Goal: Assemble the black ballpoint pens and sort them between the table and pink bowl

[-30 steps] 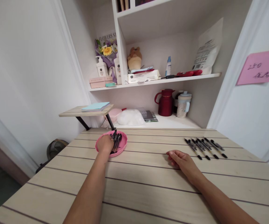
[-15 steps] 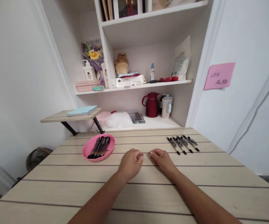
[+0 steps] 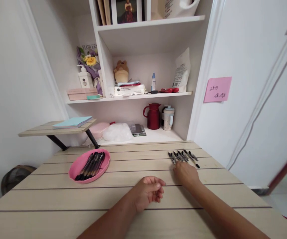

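- The right hand (image 3: 186,174) lies palm down, fingertips at the near ends of the loose pens (image 3: 183,156); I cannot tell whether its grip closes on one.
- The left hand (image 3: 148,192) rests on the table (image 3: 59,199), its grip loosely curled and empty.
- The pink dish (image 3: 100,173) of bundled pens (image 3: 91,164) sits well apart, to the left.

— How's the left grip (image 3: 148,192)?
— Forearm stretched forward, fingers loosely half curled, palm turned inward, nothing in it.
— And the right grip (image 3: 187,174)?
— Just beyond it and to its right, arm extended, palm down, fingertips hidden behind the knuckles.
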{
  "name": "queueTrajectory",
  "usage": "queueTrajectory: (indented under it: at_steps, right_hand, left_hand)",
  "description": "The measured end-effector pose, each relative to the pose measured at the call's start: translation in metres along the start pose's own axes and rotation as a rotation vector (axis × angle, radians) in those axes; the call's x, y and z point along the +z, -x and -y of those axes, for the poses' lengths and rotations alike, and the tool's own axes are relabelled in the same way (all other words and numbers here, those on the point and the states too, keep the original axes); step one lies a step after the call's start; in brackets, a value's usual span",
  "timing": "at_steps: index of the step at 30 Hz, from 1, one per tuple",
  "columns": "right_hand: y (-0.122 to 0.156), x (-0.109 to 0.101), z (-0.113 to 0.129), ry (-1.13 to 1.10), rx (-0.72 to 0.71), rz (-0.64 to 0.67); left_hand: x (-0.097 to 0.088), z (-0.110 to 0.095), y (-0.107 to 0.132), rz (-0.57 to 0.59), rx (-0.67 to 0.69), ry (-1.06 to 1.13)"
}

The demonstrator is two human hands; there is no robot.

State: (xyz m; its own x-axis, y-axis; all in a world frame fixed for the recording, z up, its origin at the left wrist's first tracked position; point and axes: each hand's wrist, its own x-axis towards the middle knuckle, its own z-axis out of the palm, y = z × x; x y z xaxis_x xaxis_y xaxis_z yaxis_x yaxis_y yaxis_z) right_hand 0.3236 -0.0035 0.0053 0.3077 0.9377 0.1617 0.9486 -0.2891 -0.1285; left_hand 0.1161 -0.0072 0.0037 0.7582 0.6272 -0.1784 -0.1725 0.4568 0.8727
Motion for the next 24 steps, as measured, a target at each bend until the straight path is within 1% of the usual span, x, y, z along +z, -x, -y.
queueTrajectory:
  at_steps: [1, 3, 5, 6, 8, 10, 11, 13, 15, 17, 19, 21, 24]
  right_hand:
    - [0.001, 0.001, 0.003, 0.002, 0.009, -0.001]
    - [0.007, 0.000, 0.014, -0.065, 0.023, 0.009]
    - [0.020, -0.002, 0.029, -0.269, -0.005, 0.046]
    - [0.028, -0.003, 0.037, -0.406, -0.057, 0.077]
    - [0.042, -0.005, 0.052, -0.590, -0.162, 0.107]
    - [0.049, -0.008, 0.058, -0.653, -0.253, 0.136]
    - [0.047, -0.009, 0.056, -0.660, -0.284, 0.142]
    - [0.032, -0.012, 0.042, -0.635, -0.298, 0.119]
    - [0.009, -0.014, 0.019, -0.494, -0.194, 0.005]
    - [-0.015, -0.013, -0.004, -0.309, -0.040, -0.091]
    - [-0.032, -0.008, -0.019, -0.179, -0.001, -0.080]
    - [-0.040, -0.001, -0.023, -0.083, -0.011, -0.048]
    - [-0.043, 0.008, -0.016, -0.011, -0.040, -0.033]
  left_hand:
    - [-0.002, 0.003, -0.001, -0.013, 0.025, 0.041]
    - [-0.005, 0.006, -0.002, -0.086, 0.102, 0.147]
    - [-0.006, 0.007, -0.004, -0.173, 0.177, 0.269]
    - [-0.007, 0.007, -0.005, -0.193, 0.189, 0.320]
    - [-0.007, 0.006, -0.006, -0.187, 0.164, 0.388]
    - [-0.008, 0.004, -0.007, -0.161, 0.122, 0.423]
    - [-0.008, 0.003, -0.007, -0.156, 0.106, 0.440]
    - [-0.009, 0.002, -0.006, -0.172, 0.086, 0.479]
    - [-0.010, 0.001, -0.005, -0.208, 0.067, 0.511]
    - [-0.012, 0.000, -0.005, -0.244, 0.058, 0.521]
    - [-0.014, -0.002, -0.005, -0.253, 0.049, 0.511]
    - [-0.015, -0.003, -0.006, -0.248, 0.044, 0.487]
    - [-0.016, -0.004, -0.006, -0.229, 0.042, 0.447]
